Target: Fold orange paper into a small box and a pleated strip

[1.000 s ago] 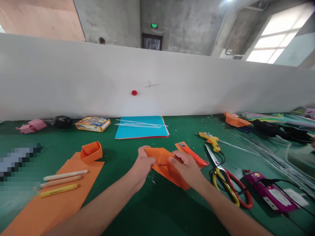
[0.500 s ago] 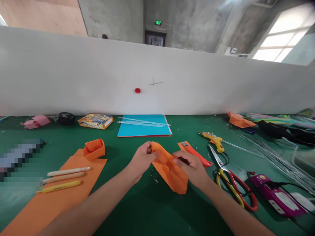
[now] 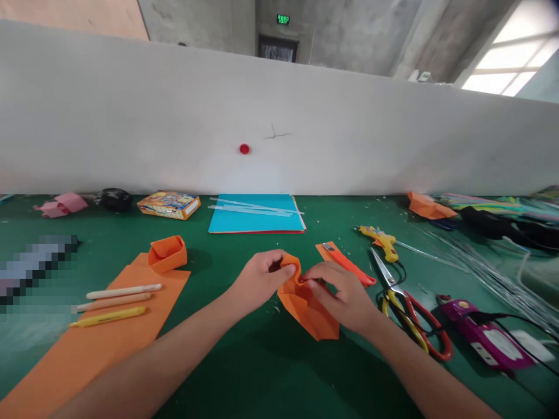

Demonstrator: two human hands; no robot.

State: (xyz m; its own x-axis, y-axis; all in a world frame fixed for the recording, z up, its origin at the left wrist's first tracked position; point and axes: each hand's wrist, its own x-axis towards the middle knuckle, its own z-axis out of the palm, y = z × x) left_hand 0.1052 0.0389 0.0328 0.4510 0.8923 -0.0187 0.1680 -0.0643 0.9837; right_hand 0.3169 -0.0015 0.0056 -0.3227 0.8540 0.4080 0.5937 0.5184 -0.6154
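Between my two hands is a creased piece of orange paper [image 3: 309, 311], its lower end hanging over the green table. My left hand [image 3: 264, 278] pinches the upper left edge between thumb and fingers, where the paper curls over. On the other side, my right hand [image 3: 338, 291] grips the upper right part, with its fingertips at a fold. The fingers hide some of the folds. Just beyond my right hand lies an orange utility knife [image 3: 349, 265] on a small orange strip. Scissors [image 3: 410, 311] with red and yellow handles rest further right.
On the left, orange sheets [image 3: 144, 326] carry a folded orange paper piece [image 3: 167, 254] and several pen-like tools [image 3: 109, 316]. Blue paper [image 3: 253, 224] with clear sticks lies at the back, beside a box [image 3: 169, 205]. A yellow glue gun [image 3: 381, 241] and a purple power strip [image 3: 484, 334] are at right.
My hands have drawn closer together, the left one shifting right. The orange paper's upper edge is now bunched and curled more tightly. The whole view has tilted slightly downward.
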